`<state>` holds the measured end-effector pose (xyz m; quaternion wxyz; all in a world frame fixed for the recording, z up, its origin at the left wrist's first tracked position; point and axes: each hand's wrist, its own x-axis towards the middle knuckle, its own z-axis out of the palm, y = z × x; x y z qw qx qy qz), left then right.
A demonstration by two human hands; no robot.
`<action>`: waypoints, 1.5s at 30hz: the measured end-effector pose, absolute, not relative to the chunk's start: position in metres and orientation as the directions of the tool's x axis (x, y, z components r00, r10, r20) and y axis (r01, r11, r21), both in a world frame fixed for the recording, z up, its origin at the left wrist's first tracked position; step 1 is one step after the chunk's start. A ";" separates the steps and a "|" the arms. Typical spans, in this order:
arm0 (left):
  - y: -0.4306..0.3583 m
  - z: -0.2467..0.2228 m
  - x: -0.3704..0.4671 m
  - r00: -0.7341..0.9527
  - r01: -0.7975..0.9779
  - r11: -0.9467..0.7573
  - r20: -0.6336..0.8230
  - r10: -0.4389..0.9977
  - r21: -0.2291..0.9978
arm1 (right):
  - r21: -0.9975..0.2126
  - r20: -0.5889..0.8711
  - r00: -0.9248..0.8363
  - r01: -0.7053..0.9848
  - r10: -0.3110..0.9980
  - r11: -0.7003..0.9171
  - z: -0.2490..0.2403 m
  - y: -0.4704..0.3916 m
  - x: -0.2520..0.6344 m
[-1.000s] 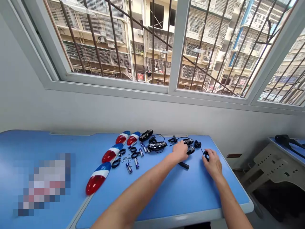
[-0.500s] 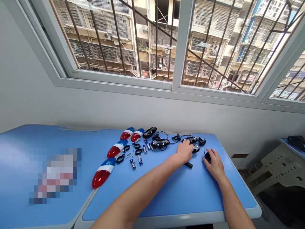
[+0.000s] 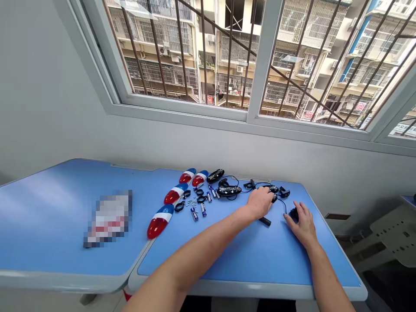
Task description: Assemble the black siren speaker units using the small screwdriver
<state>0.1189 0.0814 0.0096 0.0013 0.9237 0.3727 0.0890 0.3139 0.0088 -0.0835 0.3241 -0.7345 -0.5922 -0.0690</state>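
Note:
My left hand (image 3: 261,202) is curled over a black oval light housing (image 3: 274,198) on the blue table, hiding most of it. Behind it lies a second black housing with a shiny front (image 3: 272,188). A short black bar (image 3: 264,221) pokes out below my left wrist. My right hand (image 3: 304,226) rests to the right, its thumb and fingers around a black part on a cable (image 3: 294,213), partly covered. The thin cable runs back toward the housings, near a black clamp piece (image 3: 284,192).
Two more black housings (image 3: 229,190) lie at the back with cables and a black clamp (image 3: 249,185). Leftward are several red, white and blue oval shells (image 3: 160,221), black ring clamps (image 3: 179,206), batteries (image 3: 194,214) and small screws (image 3: 191,203). A blurred item (image 3: 108,219) lies farther left.
My view has turned left, so everything sits farther right in the picture. My left hand now covers more of the nearer housing. My right hand stays around the black cabled part.

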 end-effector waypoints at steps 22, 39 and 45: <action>0.007 -0.012 0.088 0.978 0.209 -0.967 0.044 0.205 -0.144 | -0.207 0.886 0.109 0.962 0.450 0.176 -0.052 -0.003 0.286; 0.003 -0.029 0.086 0.959 0.185 -0.977 0.234 0.157 -0.104 | -0.243 0.852 0.131 0.957 0.506 0.161 -0.063 -0.003 0.291; 0.076 0.009 0.035 0.586 0.807 -0.590 0.088 0.805 0.020 | -0.248 0.846 0.145 0.959 0.513 0.136 -0.062 -0.004 0.290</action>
